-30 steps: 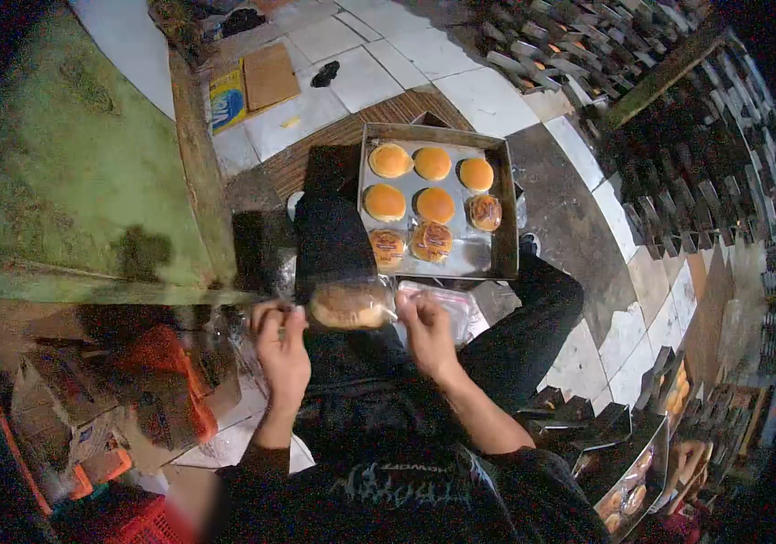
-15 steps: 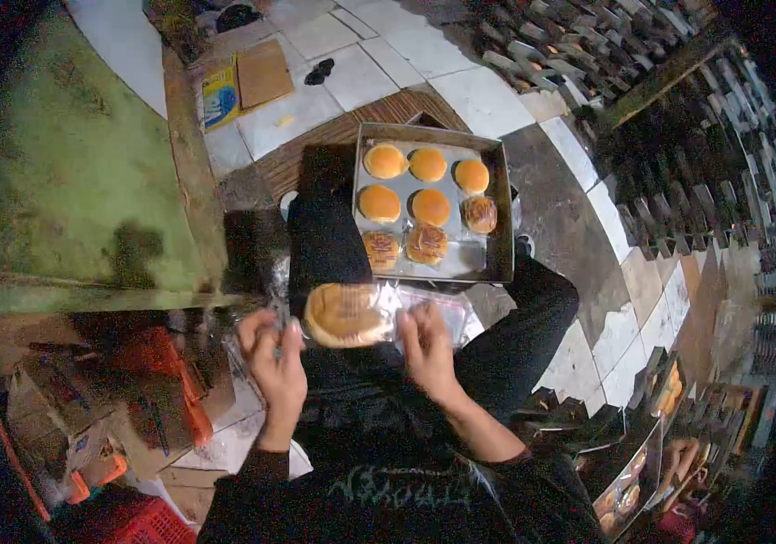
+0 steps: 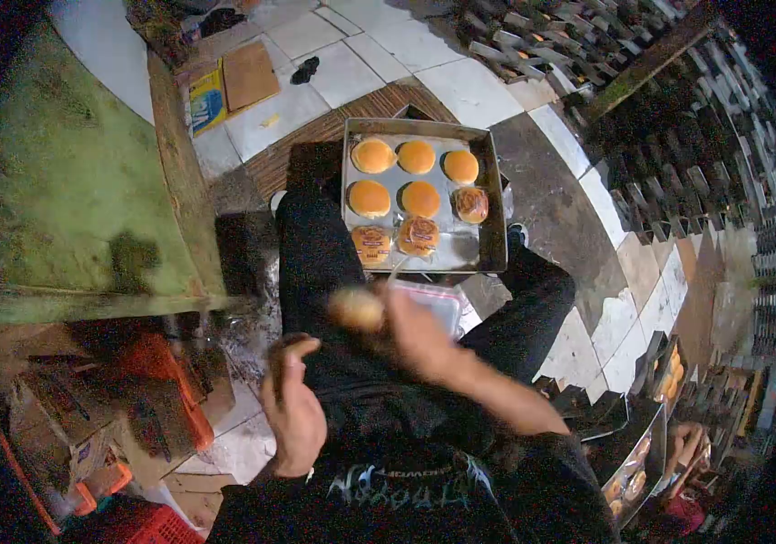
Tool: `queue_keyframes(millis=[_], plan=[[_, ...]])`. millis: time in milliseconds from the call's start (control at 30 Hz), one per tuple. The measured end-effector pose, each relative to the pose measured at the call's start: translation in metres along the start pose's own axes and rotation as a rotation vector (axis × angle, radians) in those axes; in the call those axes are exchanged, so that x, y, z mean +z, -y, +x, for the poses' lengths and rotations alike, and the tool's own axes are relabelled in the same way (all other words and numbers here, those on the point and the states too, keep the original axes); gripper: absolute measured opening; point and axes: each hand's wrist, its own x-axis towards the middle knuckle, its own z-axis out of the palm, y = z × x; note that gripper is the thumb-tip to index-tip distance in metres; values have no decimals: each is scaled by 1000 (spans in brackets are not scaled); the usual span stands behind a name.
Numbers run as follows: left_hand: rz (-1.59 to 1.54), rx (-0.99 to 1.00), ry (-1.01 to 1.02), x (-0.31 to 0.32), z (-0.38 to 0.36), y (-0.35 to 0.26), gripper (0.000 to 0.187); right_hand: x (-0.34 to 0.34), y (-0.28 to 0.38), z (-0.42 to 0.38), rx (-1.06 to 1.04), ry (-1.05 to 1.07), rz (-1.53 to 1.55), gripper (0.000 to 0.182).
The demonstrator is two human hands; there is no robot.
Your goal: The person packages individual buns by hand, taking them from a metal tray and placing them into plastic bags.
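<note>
A bun [image 3: 358, 311], smeared by motion, is gripped at its right side by my right hand [image 3: 419, 337], above my lap. My left hand [image 3: 297, 408] is lower and to the left, apart from the bun, its fingers loosely bent and holding nothing. Beyond my knees sits a metal tray [image 3: 499, 195] with several bare golden buns [image 3: 419, 198]. Along its near side and right edge are buns in printed clear wrappers [image 3: 418, 236]. Just past my right hand lies a stack of clear plastic bags [image 3: 438, 304] with a pink edge, partly covered by that hand.
A green panel [image 3: 88, 172] stands at the left. Red-orange crates [image 3: 165, 363] and cardboard are at lower left. Many stacked dark metal trays [image 3: 678, 172] fill the right side. At lower right are more trays of buns [image 3: 628, 480] and another person's arm [image 3: 683, 449].
My left hand has moved away from the bun, down and towards me. The right hand has come left and now grips the bun, which appears turned and blurred.
</note>
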Motion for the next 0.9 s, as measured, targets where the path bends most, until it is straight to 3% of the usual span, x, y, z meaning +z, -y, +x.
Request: queue_keyframes(millis=[33, 67, 100, 133, 167, 200, 233, 300, 333, 367, 400, 433, 533, 600, 633, 700, 733, 767, 833, 867, 900], plan=[[-31, 105, -53, -5, 5, -1, 22, -31, -14, 14, 49, 135, 11, 31], [6, 89, -94, -10, 8, -9, 22, -56, -35, 34, 321, 294, -72, 38], [7, 92, -96, -15, 12, -8, 22, -83, -55, 39, 154, 265, -208, 51], [-12, 46, -101, -19, 15, -4, 22, -101, -89, 44, -8, 159, -257, 63], [-32, -4, -100, -22, 17, 2, 22, -98, -120, 41, -54, -391, -900, 67], [-33, -29, -74, -24, 18, 9, 21, -111, -119, 37, -91, -543, -1175, 60], [-39, -30, -71, -21, 20, 12, 21, -108, -117, 35, -91, -544, -1181, 60], [-70, -56, 2, -16, 18, 17, 19, -77, -107, 18, 421, 38, -510, 47], [-127, -82, 9, -14, 19, 22, 18, -25, -132, 0, 171, 50, -558, 28], [-129, -84, 8, -9, 21, 26, 18, 28, -146, -21, -110, 88, -557, 26], [-140, -113, 52, -4, 24, 29, 18, 43, -107, -40, -290, 39, -643, 34], [-145, -145, 97, 1, 27, 30, 18, 45, -84, -40, -247, 145, -630, 53], [-111, -142, 170, 22, 32, 28, 17, 61, -96, -34, -93, 2, -555, 47], [-92, -113, 239, 34, 37, 23, 16, 63, -99, -35, -102, 296, -647, 40], [-96, -109, 252, 39, 39, 23, 16, 60, -100, -39, -94, 286, -654, 40], [-90, -119, 319, 46, 44, 23, 16, 50, -95, -45, -394, 421, -757, 28], [-84, -110, 347, 50, 45, 22, 17, 62, -112, -44, -380, 224, -583, 31], [-87, -114, 333, 51, 48, 23, 17, 65, -116, -45, -388, 237, -580, 31], [-43, -97, 354, 52, 49, 28, 16, 54, -107, -42, -129, -100, -566, 33], [-35, -113, 353, 50, 52, 33, 17, 56, -109, -43, -136, 32, -657, 39], [-38, -108, 353, 50, 53, 38, 17, 57, -110, -44, -140, 29, -661, 39]])
